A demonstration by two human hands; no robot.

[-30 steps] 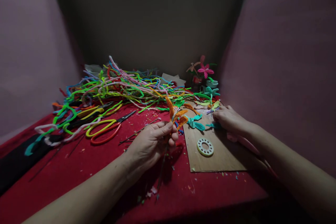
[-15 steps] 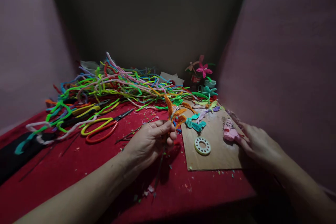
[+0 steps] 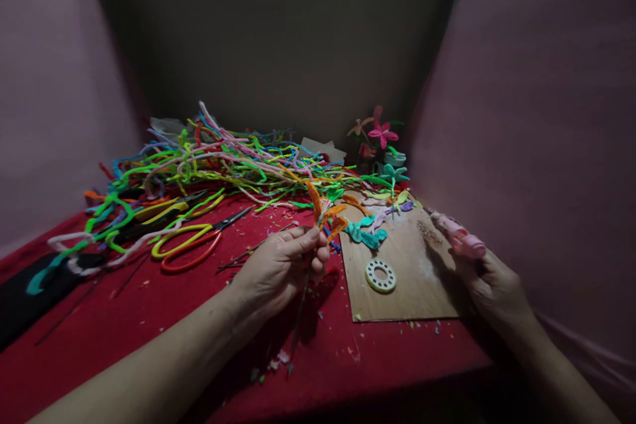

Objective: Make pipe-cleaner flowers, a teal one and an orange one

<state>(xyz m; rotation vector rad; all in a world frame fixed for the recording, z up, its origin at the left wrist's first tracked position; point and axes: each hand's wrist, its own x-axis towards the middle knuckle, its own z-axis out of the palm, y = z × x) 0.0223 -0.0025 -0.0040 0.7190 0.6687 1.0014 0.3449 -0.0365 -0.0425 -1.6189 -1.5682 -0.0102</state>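
My left hand (image 3: 288, 262) is closed, pinching an orange pipe-cleaner flower (image 3: 317, 202) with its petals pointing up. A thin dark stem (image 3: 299, 321) runs down below the fingers. To the right, my right hand (image 3: 489, 281) is wrapped around a pink glue gun (image 3: 462, 235), raised over the right edge of a brown board (image 3: 412, 298). The glue gun's tip points away to the upper left, apart from the flower. On the board lie teal petals (image 3: 368, 237) and a pale ring with holes (image 3: 380, 275).
A tangled heap of coloured pipe cleaners (image 3: 238, 162) covers the back of the red cloth (image 3: 183, 318). Scissors (image 3: 199, 242) with yellow and red handles and yellow-black pliers (image 3: 161, 211) lie at left. Small potted flowers (image 3: 382, 134) stand behind the board, near the pink wall (image 3: 541, 112).
My right hand has lifted the pink glue gun off the board and now grips it, tilted. My left hand stays nearly still with the orange flower.
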